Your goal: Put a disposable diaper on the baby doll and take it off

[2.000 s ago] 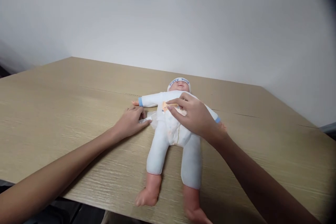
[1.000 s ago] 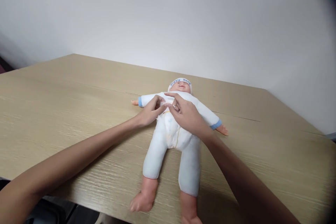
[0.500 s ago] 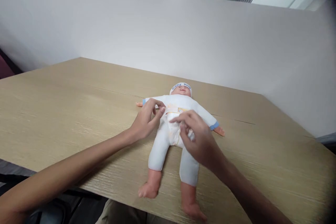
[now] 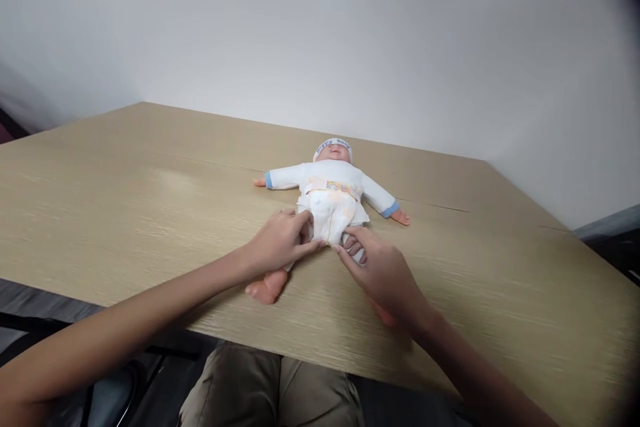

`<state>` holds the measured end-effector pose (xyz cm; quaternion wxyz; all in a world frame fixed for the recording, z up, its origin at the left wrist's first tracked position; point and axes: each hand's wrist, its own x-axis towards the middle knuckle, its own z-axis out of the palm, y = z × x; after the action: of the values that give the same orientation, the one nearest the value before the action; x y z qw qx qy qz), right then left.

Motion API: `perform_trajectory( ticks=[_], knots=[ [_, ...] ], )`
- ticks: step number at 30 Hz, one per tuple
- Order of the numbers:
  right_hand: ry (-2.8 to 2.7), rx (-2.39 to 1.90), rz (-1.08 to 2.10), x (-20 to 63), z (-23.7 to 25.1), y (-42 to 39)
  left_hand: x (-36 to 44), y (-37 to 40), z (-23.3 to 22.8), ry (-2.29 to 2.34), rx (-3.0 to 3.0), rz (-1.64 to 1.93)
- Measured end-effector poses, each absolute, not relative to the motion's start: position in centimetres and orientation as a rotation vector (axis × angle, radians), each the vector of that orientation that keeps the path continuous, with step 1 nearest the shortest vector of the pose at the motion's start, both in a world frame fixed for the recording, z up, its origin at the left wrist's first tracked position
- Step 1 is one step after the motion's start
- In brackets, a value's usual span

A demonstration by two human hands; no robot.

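Note:
A baby doll (image 4: 327,172) in a white suit with blue cuffs lies on its back, its feet toward me and its head toward the wall. Around its hips sits a white diaper (image 4: 331,210) with a patterned waistband. My left hand (image 4: 284,238) is closed at the diaper's lower left edge, by the doll's leg. Opposite it, my right hand (image 4: 381,260) pinches the lower right edge near the crotch. Both hands hide much of the doll's legs; one foot (image 4: 267,288) shows below my left wrist.
The doll rests on a wide wooden table (image 4: 150,213), whose near edge runs just above my lap (image 4: 270,380). Behind the table rises a white partition (image 4: 320,47). A dark object (image 4: 613,247) stands beyond the right edge.
Both hands have moved from the diaper's waist down to its leg edges. The waistband now lies uncovered across the belly. My view has tilted down slightly, showing more of my lap.

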<state>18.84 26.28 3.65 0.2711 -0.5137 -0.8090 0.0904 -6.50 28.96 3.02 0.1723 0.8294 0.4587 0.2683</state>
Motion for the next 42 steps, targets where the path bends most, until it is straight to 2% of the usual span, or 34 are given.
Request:
perform_trajectory(
  ticks=[7, 17, 23, 30, 37, 42],
  knots=[
    [-2.107, -1.427, 0.133, 17.3, 2.2, 26.8, -5.9, 30.2, 2.3, 1.295, 2.430, 0.772],
    [-2.124, -1.326, 0.168, 17.2, 1.6, 26.0, -6.5, 30.3, 1.7, 1.063, 2.233, 1.024],
    [-2.105, -1.398, 0.273, 17.2, 1.8, 26.2, -6.5, 30.4, 1.8, 1.075, 2.268, 0.963],
    [-1.823, -1.526, 0.490, 16.6, 1.6, 26.9, -6.6, 30.7, 1.8, 1.126, 2.306, 0.869],
    [-1.604, -1.522, 0.554, 17.7, 2.6, 27.1, -6.8, 31.1, 0.0, 1.096, 1.823, 1.072],
    [-1.669, -1.497, 0.551, 18.6, 2.8, 27.0, -7.0, 31.1, -0.6, 1.069, 1.669, 1.126]
  ],
)
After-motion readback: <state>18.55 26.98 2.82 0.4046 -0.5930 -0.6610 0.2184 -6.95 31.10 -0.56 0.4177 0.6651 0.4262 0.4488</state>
